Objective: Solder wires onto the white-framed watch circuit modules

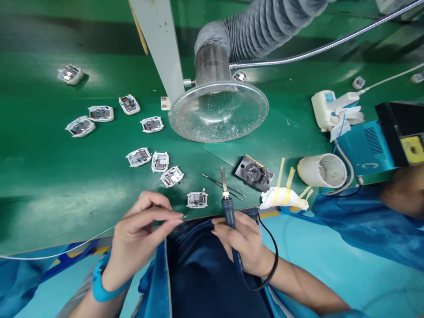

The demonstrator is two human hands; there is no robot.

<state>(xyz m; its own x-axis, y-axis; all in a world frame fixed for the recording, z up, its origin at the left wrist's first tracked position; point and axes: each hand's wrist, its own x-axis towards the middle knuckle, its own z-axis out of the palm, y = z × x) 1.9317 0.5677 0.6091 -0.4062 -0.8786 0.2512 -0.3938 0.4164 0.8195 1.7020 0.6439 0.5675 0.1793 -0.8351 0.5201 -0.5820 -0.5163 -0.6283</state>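
Note:
My right hand [243, 240] is wrapped round a soldering iron [228, 207], its metal tip pointing away from me over the green bench. Thumb and index finger of my left hand [142, 232] are pinched together near the bench's front edge; a tiny bit shows at the fingertips, too small to name. A white-framed small device housing with a circuit board inside [197, 199] lies just beyond, between the two hands. Past the iron, tweezers [223, 185] rest on the bench, partly hidden by it. A black fixture block [254, 172] with a round recess sits behind them.
A clear extractor hood [218, 112] overhangs the bench on a grey hose [271, 26]. Several similar housings [101, 113] lie to the left. On the right are a taped white bundle [285, 197], a white cup [322, 171], a blue soldering station [364, 145] and another person's blue sleeve [371, 221].

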